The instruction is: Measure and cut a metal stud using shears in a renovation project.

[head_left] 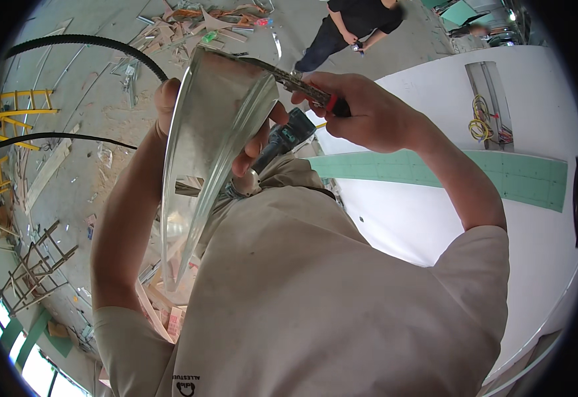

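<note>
My left hand [256, 147] is wrapped round a shiny, pale metal channel [213, 112] with a ridged, bent edge, held up in front of my body. The thumb shows at its left side and the fingertips at its right. My right hand [378, 116] is closed round a hand tool [312, 92] that looks like metal snips, with a red and black handle. Its metal end meets the upper right edge of the channel; the jaws are partly hidden. Behind my left fingers a dark power tool [289, 135] hangs at my waist.
Black corrugated conduits [94, 41] arch in from the left. Yellow ladders [21, 112], a wooden frame [37, 268] and scattered scraps [186, 30] are on the floor. A person in dark clothes [352, 30] stands ahead. At right, a white wall [421, 218] has a green board strip [448, 173].
</note>
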The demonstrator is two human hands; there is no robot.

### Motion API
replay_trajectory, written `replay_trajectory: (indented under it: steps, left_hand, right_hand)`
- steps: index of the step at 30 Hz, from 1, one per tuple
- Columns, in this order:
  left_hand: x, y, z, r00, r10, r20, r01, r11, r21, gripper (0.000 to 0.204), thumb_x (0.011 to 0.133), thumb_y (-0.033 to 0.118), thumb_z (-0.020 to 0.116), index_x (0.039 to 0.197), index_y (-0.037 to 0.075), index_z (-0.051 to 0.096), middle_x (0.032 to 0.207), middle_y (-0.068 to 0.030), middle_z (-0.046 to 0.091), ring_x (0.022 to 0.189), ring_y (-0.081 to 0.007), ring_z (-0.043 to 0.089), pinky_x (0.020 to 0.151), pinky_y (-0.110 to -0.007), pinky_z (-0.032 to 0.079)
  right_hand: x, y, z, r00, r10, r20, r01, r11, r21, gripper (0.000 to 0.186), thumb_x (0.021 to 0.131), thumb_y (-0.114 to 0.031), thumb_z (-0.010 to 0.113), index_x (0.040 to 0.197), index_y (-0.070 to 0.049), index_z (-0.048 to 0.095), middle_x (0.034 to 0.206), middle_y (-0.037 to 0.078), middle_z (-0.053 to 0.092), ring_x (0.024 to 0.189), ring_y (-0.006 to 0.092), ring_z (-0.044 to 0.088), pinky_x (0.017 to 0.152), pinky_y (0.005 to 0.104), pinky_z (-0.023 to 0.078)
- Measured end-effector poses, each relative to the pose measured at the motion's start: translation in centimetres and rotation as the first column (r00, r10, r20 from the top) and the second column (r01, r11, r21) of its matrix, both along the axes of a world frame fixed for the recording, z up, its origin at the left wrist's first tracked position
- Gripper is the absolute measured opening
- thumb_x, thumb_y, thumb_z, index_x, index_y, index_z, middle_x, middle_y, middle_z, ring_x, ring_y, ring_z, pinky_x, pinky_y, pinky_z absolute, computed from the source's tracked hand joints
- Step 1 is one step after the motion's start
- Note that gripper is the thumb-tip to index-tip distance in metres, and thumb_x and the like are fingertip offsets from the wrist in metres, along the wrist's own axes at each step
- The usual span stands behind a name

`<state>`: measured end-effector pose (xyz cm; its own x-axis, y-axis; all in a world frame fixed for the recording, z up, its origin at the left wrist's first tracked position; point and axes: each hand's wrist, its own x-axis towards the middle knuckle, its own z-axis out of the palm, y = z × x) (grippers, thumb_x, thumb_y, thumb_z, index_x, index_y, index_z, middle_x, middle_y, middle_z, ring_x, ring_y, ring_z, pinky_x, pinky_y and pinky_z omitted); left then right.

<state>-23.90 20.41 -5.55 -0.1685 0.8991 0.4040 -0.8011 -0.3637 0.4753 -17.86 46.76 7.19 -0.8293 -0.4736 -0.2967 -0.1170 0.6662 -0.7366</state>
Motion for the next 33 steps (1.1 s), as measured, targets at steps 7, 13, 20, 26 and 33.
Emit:
replay_trajectory:
  steps: [7,13,20,26,33]
  left_hand:
    - [-0.2,-0.3,-0.2,0.999,0.031,-0.031,-0.033,0.997,-0.067,0.127,0.075,0.084,0.075,0.141,-0.020,0.046,0.100,-0.0277,0.074,0.069,-0.0330,0.076,0.055,-0.039,0.065]
    - [0.2,0.2,-0.3,0.999,0.002,-0.040,-0.002,1.000,-0.002,0.127,0.076,0.084,0.073,0.141,-0.020,0.046,0.101,-0.0275,0.075,0.070,-0.0326,0.077,0.054,-0.038,0.065]
    - [1.1,0.5,0.0,1.000,0.016,0.009,-0.016,1.000,-0.013,0.127,0.076,0.086,0.072,0.140,-0.021,0.047,0.097,-0.0266,0.075,0.068,-0.0315,0.077,0.052,-0.036,0.064]
    - [1.4,0.6,0.2,1.000,0.026,-0.004,-0.026,0.999,-0.038,0.128,0.076,0.087,0.071,0.139,-0.022,0.047,0.095,-0.0262,0.075,0.066,-0.0312,0.076,0.050,-0.035,0.063]
    - [1.6,0.6,0.2,0.999,0.052,-0.014,-0.053,0.996,-0.074,0.128,0.076,0.088,0.070,0.138,-0.022,0.047,0.092,-0.0261,0.075,0.064,-0.0313,0.075,0.049,-0.034,0.062]
  right_hand:
    - [-0.3,-0.1,0.5,0.992,0.077,-0.101,-0.060,0.985,0.162,0.019,0.083,-0.002,0.064,0.102,-0.003,0.067,0.082,0.010,0.067,0.065,0.0250,0.052,0.065,0.0384,0.043]
    - [0.1,0.3,-0.4,0.996,0.056,-0.066,-0.045,0.986,0.158,0.017,0.083,-0.002,0.064,0.100,-0.003,0.066,0.082,0.010,0.068,0.065,0.0258,0.053,0.066,0.0393,0.044]
    - [0.4,-0.7,0.8,0.999,0.025,-0.047,-0.021,0.995,0.100,0.013,0.084,-0.002,0.064,0.097,-0.003,0.067,0.081,0.011,0.069,0.065,0.0262,0.054,0.066,0.0392,0.045]
    - [0.2,-0.7,0.1,0.992,0.059,-0.115,-0.051,0.996,0.070,0.017,0.084,0.002,0.063,0.099,-0.004,0.067,0.075,0.006,0.063,0.064,0.0200,0.049,0.063,0.0358,0.041]
    - [0.4,-0.8,-0.2,0.994,0.054,-0.095,-0.039,0.988,0.153,0.017,0.085,-0.004,0.063,0.100,-0.001,0.069,0.081,0.011,0.070,0.067,0.0248,0.056,0.068,0.0381,0.046]
